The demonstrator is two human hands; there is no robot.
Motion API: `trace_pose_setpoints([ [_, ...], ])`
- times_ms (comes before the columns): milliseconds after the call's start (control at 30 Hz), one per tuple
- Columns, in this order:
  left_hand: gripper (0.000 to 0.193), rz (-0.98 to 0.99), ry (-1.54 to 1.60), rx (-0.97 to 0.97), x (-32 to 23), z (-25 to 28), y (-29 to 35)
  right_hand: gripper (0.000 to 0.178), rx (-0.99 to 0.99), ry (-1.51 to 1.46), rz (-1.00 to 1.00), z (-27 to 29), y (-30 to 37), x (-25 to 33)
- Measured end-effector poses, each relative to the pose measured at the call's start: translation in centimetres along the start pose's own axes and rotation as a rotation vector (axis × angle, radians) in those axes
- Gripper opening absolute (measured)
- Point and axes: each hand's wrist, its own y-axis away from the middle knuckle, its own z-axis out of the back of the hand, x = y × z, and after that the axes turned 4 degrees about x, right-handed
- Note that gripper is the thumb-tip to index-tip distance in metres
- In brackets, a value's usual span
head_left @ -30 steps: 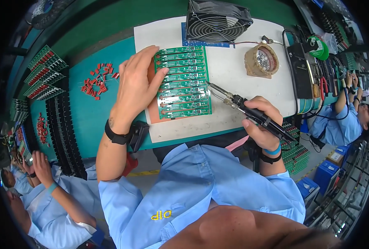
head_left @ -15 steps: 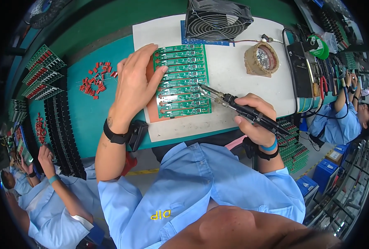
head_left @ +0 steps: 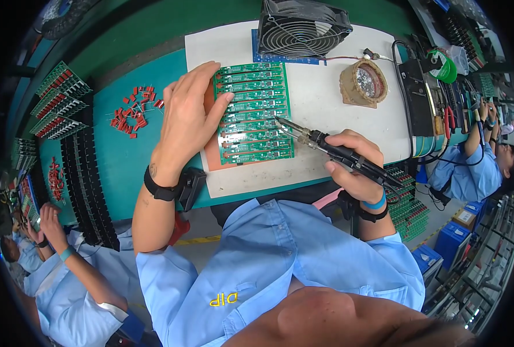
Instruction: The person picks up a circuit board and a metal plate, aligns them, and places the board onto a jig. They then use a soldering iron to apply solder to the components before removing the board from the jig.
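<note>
1. At the centre of the frame, we have the green circuit-board panel (head_left: 257, 115) on a brown backing (head_left: 211, 159); the left hand (head_left: 189, 113), thumb spread from fingers, rests over its left edge, presumably steadying it.
2. Right of centre, we grip the soldering iron (head_left: 342, 154) in the right hand (head_left: 359, 186), slanted, likely so the knuckles stay off the panel.
3. At upper centre, we note a fan (head_left: 303, 36); at upper right, a pot (head_left: 349, 87).
4. At left, red components (head_left: 131, 120) lie on the tabletop (head_left: 118, 185); our left forearm partly bars access.
</note>
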Motion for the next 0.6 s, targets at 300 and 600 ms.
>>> trace_pose_setpoints([
  [300, 0.050, -0.005, -0.002, 0.003, -0.1, 0.0, 0.0, 0.040, -0.011, -0.030, -0.036, -0.1, 0.3, -0.6],
  [600, 0.050, 0.011, 0.018, 0.013, -0.4, 0.6, -0.3, 0.042, -0.115, -0.106, -0.111, 1.6, 1.8, -0.1],
])
